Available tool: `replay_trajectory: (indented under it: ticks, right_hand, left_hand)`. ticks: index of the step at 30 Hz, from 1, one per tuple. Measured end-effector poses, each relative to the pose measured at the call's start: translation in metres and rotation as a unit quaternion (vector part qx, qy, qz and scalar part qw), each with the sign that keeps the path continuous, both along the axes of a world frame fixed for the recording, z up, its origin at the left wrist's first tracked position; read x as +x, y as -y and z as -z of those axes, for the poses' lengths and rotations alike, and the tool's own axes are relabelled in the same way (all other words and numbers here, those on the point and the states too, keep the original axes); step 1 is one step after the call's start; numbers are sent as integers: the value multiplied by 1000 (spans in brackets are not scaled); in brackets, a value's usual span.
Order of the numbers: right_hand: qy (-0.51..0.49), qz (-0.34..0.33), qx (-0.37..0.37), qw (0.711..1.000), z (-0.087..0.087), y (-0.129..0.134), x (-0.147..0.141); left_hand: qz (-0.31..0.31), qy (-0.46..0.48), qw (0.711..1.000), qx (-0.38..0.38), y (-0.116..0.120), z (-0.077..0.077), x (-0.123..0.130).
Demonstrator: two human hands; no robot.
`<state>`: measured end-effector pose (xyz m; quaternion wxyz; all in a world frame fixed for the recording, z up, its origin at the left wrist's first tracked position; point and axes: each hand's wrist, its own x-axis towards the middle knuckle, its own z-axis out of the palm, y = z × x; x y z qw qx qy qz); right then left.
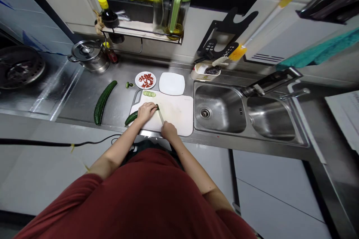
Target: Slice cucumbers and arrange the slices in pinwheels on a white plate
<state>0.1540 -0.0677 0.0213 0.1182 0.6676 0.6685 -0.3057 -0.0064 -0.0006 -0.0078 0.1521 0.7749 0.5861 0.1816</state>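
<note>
My left hand (147, 111) is closed over a cucumber (131, 118), which lies aslant across the left part of a white cutting board (179, 114). My right hand (169, 131) grips a knife (160, 115) by its handle, which the fingers hide. The blade reaches up to the cut end of the cucumber, just right of my left fingers. Several thin cucumber slices (149, 93) overlap in a row near the board's top edge. Beyond the board are a plate (137, 80) of chopped red pieces and a bare white plate (172, 83).
A whole cucumber (103, 102) lies left of the board, with small green end pieces (129, 84) above it. A lidded steel pot (89, 56) stands behind. The double sink (220, 108) is at the right. A bottle rack (143, 34) hangs on the wall.
</note>
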Motion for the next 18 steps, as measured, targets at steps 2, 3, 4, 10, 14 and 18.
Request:
replay_trajectory:
  ticks: [2,3,4,10,14,18]
  right_hand:
    - [-1,-3,-2,1000,-1,2,4]
    - [-2,-6,2,1000,-2,4,6]
    - [-1,-8,8,1000,-3,5,9]
    - [46,10,69,996,-5,18,27]
    - [76,30,126,989,-6,19,36]
    - [84,34,137,986,-5,13,42]
  left_hand:
    - [-3,4,1000,-5,0,0,0]
    - [-5,6,1000,-7,0,-1,0]
    - [-7,8,1000,-8,-1,-1,0]
    - [-9,2,1000,-10,0,-2,0]
    - [-11,-6,1000,-12,2,-3,-1]
    - [-15,-2,1000,-7,5,-3,-3]
